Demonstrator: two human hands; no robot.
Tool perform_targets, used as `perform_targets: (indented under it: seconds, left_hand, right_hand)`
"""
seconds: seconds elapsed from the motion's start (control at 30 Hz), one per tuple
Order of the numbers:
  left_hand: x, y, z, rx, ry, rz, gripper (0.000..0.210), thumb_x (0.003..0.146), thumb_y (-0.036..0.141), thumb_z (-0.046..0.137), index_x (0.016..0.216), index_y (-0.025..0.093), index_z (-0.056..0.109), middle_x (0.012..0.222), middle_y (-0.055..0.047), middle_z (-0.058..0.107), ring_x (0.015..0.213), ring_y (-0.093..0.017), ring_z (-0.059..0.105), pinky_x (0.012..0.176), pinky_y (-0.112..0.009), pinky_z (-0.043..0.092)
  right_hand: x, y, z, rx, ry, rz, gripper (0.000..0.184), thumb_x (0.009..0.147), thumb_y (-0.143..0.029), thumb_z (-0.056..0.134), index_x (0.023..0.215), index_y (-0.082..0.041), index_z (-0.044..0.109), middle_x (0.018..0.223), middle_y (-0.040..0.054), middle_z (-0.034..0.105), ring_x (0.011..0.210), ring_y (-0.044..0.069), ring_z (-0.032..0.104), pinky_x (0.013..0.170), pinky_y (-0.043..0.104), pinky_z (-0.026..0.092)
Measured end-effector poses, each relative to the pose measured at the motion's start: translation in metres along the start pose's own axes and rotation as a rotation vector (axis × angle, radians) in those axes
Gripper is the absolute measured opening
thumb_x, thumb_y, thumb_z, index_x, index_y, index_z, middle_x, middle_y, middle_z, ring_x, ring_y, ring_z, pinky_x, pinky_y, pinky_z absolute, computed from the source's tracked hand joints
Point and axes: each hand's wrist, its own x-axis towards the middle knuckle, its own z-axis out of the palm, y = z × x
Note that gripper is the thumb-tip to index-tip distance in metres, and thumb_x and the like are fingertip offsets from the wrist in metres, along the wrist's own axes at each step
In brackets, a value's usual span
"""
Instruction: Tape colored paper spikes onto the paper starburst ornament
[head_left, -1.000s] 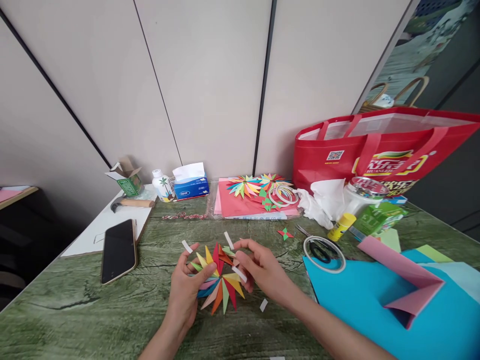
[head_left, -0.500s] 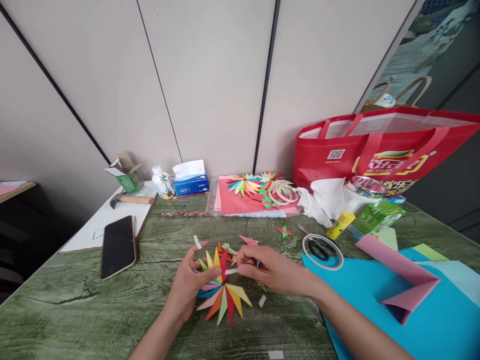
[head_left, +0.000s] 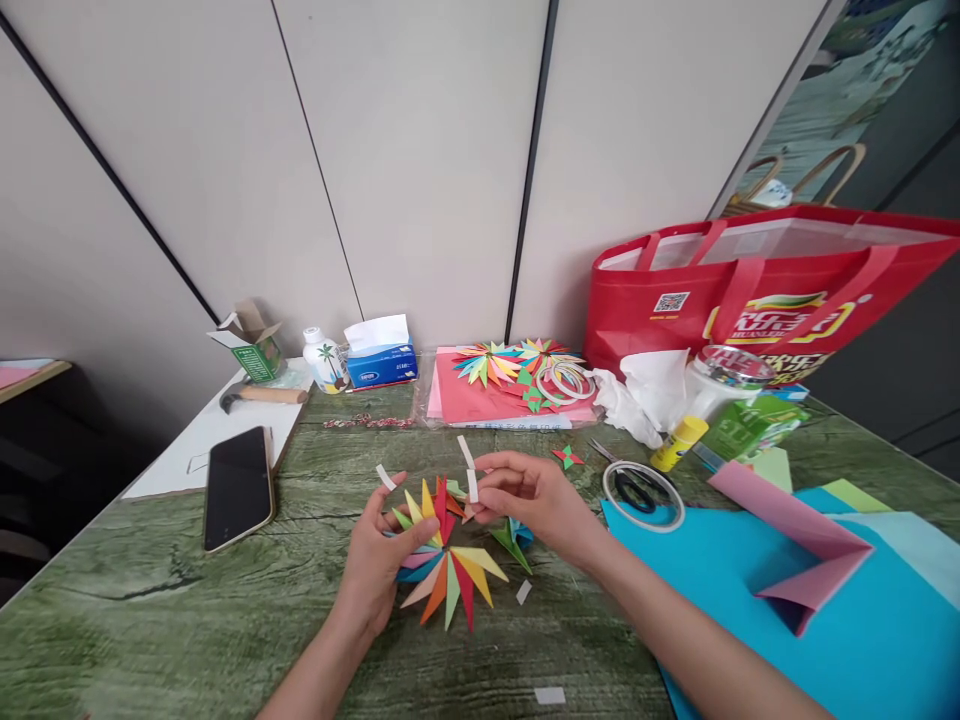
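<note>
My left hand (head_left: 382, 555) is closed on a many-coloured folded-paper star (head_left: 454, 580), thumb on top of its upper left points. A short white strip (head_left: 385, 477) sticks to a raised fingertip of that hand. To the right of the star, my right hand (head_left: 529, 490) pinches a white strip (head_left: 472, 486), possibly tape or its backing; another white piece (head_left: 466, 452) stands just above it. Below the right hand, folded green and blue paper pieces (head_left: 514, 540) lie on the table, partly hidden. Small white scraps (head_left: 523, 592) rest nearby.
Blue paper sheets (head_left: 720, 590) and a folded pink sheet (head_left: 795, 530) cover the right side. Scissors (head_left: 636, 490) lie within a tape roll (head_left: 681, 515), near a yellow glue stick (head_left: 679, 444). A phone (head_left: 238, 490) and a hammer (head_left: 262, 396) are at left; a red bag (head_left: 652, 300) stands behind.
My right hand has lifted up and away from the star, with the white strip now upright in its fingers. The left hand still holds the star, which is slightly tilted.
</note>
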Motion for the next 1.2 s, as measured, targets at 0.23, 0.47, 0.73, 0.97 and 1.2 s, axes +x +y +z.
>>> perform_targets:
  seconds: [0.23, 0.47, 0.73, 0.97, 1.2]
  left_hand:
    - [0.001, -0.005, 0.001, 0.026, 0.090, 0.111, 0.079, 0.051, 0.022, 0.079, 0.120, 0.021, 0.042, 0.066, 0.004, 0.064, 0.054, -0.014, 0.062, 0.049, -0.027, 0.055]
    - [-0.001, -0.006, 0.001, 0.046, 0.081, 0.092, 0.079, 0.052, 0.023, 0.079, 0.121, 0.022, 0.041, 0.066, 0.004, 0.063, 0.054, -0.013, 0.062, 0.049, -0.026, 0.054]
    - [-0.006, 0.000, 0.002, 0.045, 0.054, 0.083, 0.079, 0.052, 0.023, 0.079, 0.122, 0.022, 0.042, 0.065, 0.005, 0.062, 0.055, -0.013, 0.061, 0.047, -0.023, 0.053]
    - [-0.016, 0.011, 0.010, -0.001, -0.106, 0.048, 0.104, 0.047, 0.019, 0.082, 0.135, 0.018, 0.027, 0.054, 0.003, 0.064, 0.049, -0.016, 0.062, 0.039, -0.020, 0.049]
    - [-0.017, 0.009, 0.009, -0.030, -0.170, 0.010, 0.115, 0.040, 0.016, 0.084, 0.137, 0.028, 0.024, 0.087, -0.008, 0.073, 0.050, -0.018, 0.065, 0.041, -0.022, 0.049]
  right_hand:
    - [0.001, 0.015, 0.018, 0.043, 0.194, 0.093, 0.048, 0.057, -0.031, 0.075, 0.095, -0.016, 0.051, 0.063, 0.0001, 0.068, 0.058, 0.017, 0.065, 0.060, 0.030, 0.053]
    - [-0.001, 0.020, 0.023, 0.031, 0.184, 0.120, 0.052, 0.057, -0.028, 0.074, 0.100, -0.014, 0.048, 0.058, -0.0017, 0.067, 0.054, 0.016, 0.063, 0.058, 0.030, 0.052]
    - [0.000, 0.024, 0.022, -0.172, 0.193, -0.023, 0.033, 0.078, -0.031, 0.052, 0.107, -0.018, 0.045, 0.061, -0.0048, 0.058, 0.053, 0.012, 0.058, 0.053, 0.026, 0.051]
    - [0.001, 0.025, 0.019, -0.241, 0.159, -0.022, 0.038, 0.078, -0.030, 0.052, 0.113, -0.020, 0.037, 0.063, -0.0052, 0.055, 0.054, 0.012, 0.056, 0.047, 0.024, 0.048]
    - [0.002, 0.025, 0.017, -0.242, 0.177, 0.041, 0.046, 0.073, -0.030, 0.059, 0.112, -0.020, 0.037, 0.060, -0.0053, 0.058, 0.050, 0.013, 0.057, 0.048, 0.025, 0.047]
